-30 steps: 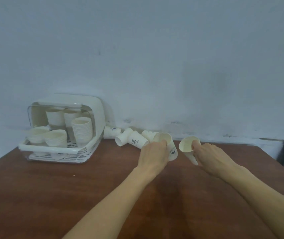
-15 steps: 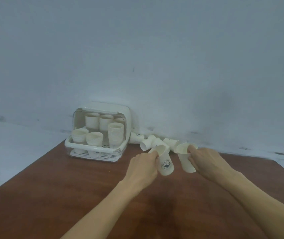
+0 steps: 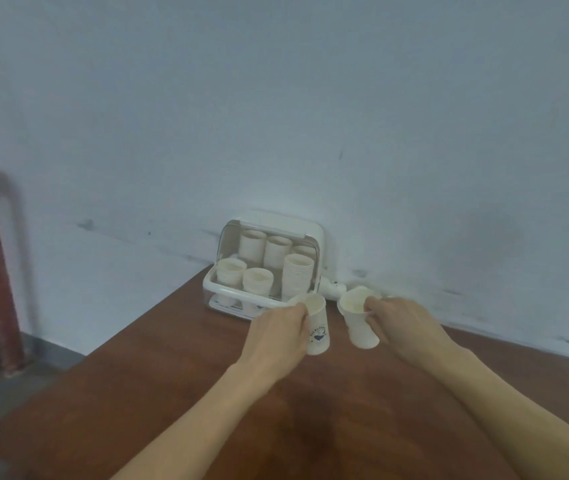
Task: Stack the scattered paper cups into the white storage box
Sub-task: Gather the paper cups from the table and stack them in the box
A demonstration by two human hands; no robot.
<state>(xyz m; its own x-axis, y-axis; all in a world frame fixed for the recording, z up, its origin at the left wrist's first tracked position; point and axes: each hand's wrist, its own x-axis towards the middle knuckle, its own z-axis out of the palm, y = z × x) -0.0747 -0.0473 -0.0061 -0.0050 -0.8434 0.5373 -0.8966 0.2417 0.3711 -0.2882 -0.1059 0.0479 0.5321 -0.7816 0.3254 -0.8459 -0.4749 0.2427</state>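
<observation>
Our fingers [image 3: 298, 311] pinch each rim: left hand [image 3: 276, 336] holds the printed cup [image 3: 317, 336], right hand [image 3: 404, 323] the plain cup [image 3: 359, 323], mouths up, presumably for nesting. Beyond, the white storage box [image 3: 307, 232] stands open, holding stacks.

Two bare forearms, no sleeves in view. Left hand [image 3: 276, 336], right hand [image 3: 402, 323]: no gloves, rings, watch, wristbands visible.
</observation>
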